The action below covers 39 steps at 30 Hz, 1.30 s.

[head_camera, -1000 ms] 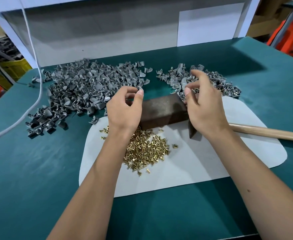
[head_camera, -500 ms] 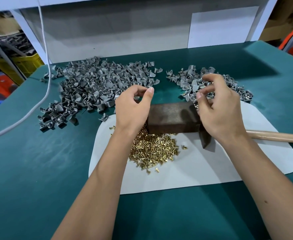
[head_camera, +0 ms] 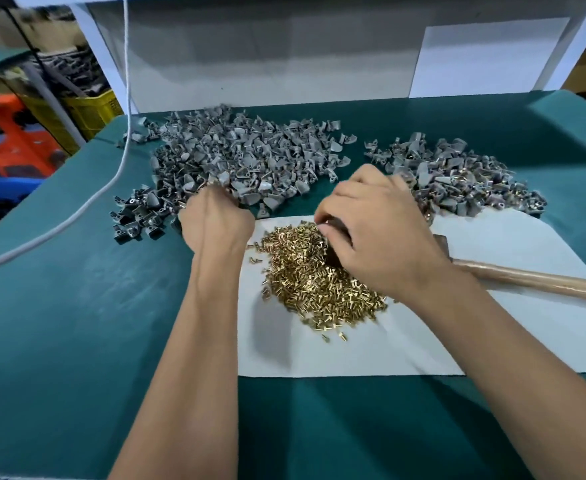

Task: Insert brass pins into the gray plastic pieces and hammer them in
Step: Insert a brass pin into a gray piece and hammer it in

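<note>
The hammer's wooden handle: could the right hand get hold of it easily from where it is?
Probably yes. The wooden handle lies bare on the white mat, right beside the right hand, nothing covering it.

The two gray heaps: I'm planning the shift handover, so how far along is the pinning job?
Done: the smaller right heap shows brass glints, so those pieces look pinned. In hand: the left hand reaches into the big left heap of gray plastic pieces, while the right hand is at the brass pins; the hammer lies unused. Left: the left heap is far larger, so most remains.
</note>
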Each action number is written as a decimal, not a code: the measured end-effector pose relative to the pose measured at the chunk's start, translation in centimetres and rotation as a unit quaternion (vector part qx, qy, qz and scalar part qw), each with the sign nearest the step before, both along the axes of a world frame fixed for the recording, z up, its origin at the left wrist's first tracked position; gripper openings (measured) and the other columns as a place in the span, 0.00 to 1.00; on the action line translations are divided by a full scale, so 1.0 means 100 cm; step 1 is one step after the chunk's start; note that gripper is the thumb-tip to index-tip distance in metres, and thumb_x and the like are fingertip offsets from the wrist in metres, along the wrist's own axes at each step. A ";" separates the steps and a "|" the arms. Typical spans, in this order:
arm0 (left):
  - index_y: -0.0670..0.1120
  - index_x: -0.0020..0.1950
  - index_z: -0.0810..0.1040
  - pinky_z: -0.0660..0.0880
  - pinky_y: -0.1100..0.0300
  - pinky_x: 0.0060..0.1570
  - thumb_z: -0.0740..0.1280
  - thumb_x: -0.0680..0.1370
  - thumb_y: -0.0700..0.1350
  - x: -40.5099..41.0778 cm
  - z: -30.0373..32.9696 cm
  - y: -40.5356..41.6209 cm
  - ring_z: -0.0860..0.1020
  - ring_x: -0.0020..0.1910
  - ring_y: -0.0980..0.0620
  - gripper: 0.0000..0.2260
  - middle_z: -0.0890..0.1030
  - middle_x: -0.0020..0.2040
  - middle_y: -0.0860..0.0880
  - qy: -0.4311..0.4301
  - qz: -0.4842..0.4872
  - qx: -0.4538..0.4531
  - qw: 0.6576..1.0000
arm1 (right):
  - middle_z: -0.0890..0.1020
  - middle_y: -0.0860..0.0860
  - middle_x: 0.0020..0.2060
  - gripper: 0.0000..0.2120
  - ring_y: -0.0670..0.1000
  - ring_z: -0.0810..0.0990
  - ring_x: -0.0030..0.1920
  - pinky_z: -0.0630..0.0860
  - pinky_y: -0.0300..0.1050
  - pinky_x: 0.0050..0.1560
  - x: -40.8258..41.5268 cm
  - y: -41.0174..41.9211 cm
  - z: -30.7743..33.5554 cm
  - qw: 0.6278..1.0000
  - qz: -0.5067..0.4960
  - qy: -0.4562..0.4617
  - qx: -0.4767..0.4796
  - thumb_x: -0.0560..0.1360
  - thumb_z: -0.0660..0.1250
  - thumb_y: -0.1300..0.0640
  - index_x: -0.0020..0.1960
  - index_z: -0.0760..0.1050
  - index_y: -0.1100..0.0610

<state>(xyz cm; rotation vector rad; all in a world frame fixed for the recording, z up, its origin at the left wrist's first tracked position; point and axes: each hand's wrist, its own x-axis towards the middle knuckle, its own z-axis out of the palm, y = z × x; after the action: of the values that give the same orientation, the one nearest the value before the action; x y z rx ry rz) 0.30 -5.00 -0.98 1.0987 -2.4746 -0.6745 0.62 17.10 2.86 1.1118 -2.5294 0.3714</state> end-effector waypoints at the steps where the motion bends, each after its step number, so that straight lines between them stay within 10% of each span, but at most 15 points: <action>1: 0.47 0.48 0.83 0.74 0.56 0.41 0.70 0.76 0.41 0.000 0.000 0.001 0.80 0.46 0.43 0.03 0.83 0.45 0.45 0.009 -0.001 0.008 1.000 | 0.83 0.44 0.48 0.07 0.51 0.73 0.56 0.71 0.59 0.62 -0.005 -0.010 0.006 1.000 -0.011 -0.019 0.018 0.81 0.65 0.49 0.53 0.81 0.46; 9: 0.45 0.45 0.85 0.76 0.58 0.44 0.68 0.72 0.34 0.001 0.002 -0.005 0.81 0.49 0.44 0.09 0.84 0.48 0.44 0.044 -0.016 0.040 0.998 | 0.82 0.56 0.39 0.08 0.57 0.81 0.39 0.82 0.54 0.48 -0.061 -0.069 0.030 0.964 -0.063 -0.166 0.197 0.73 0.64 0.69 0.41 0.78 0.59; 13: 0.42 0.38 0.80 0.66 0.61 0.29 0.68 0.67 0.38 0.007 0.005 -0.008 0.75 0.34 0.47 0.02 0.79 0.36 0.46 0.008 -0.022 0.016 1.000 | 0.74 0.54 0.33 0.10 0.52 0.74 0.32 0.69 0.44 0.29 -0.065 -0.083 0.024 0.945 -0.068 -0.147 0.284 0.73 0.64 0.70 0.36 0.69 0.60; 18: 0.43 0.32 0.66 0.61 0.64 0.28 0.63 0.65 0.33 0.010 0.003 -0.003 0.66 0.27 0.49 0.07 0.68 0.29 0.48 -0.003 -0.054 0.008 0.998 | 0.73 0.54 0.32 0.13 0.51 0.73 0.31 0.70 0.45 0.31 -0.065 -0.091 0.016 0.945 -0.054 -0.139 0.292 0.73 0.65 0.71 0.35 0.67 0.59; 25: 0.41 0.43 0.82 0.71 0.55 0.39 0.71 0.71 0.39 0.009 0.003 -0.007 0.79 0.42 0.39 0.02 0.82 0.41 0.43 0.042 -0.034 0.007 0.999 | 0.84 0.54 0.44 0.06 0.56 0.83 0.49 0.82 0.51 0.51 -0.053 -0.086 0.023 0.933 0.027 -0.173 0.314 0.75 0.69 0.66 0.42 0.79 0.57; 33: 0.39 0.42 0.81 0.78 0.49 0.45 0.73 0.75 0.41 0.007 0.006 -0.007 0.80 0.46 0.38 0.06 0.83 0.41 0.42 0.151 -0.014 -0.011 0.988 | 0.79 0.52 0.41 0.08 0.52 0.77 0.39 0.73 0.45 0.40 -0.061 -0.092 0.003 0.965 0.003 -0.168 0.200 0.82 0.65 0.53 0.49 0.76 0.57; 39: 0.44 0.39 0.81 0.69 0.58 0.44 0.74 0.74 0.42 0.005 0.004 -0.009 0.80 0.50 0.41 0.06 0.83 0.42 0.45 0.151 -0.017 0.015 0.988 | 0.79 0.56 0.49 0.17 0.59 0.78 0.51 0.69 0.45 0.47 -0.047 -0.113 -0.010 0.951 0.068 -0.182 0.238 0.82 0.62 0.42 0.56 0.74 0.56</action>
<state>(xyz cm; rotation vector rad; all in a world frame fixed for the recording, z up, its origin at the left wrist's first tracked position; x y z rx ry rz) 0.83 -5.95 -0.60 0.8913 -2.2346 -0.8252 -4.11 5.84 1.90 1.5172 -2.9733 -0.0150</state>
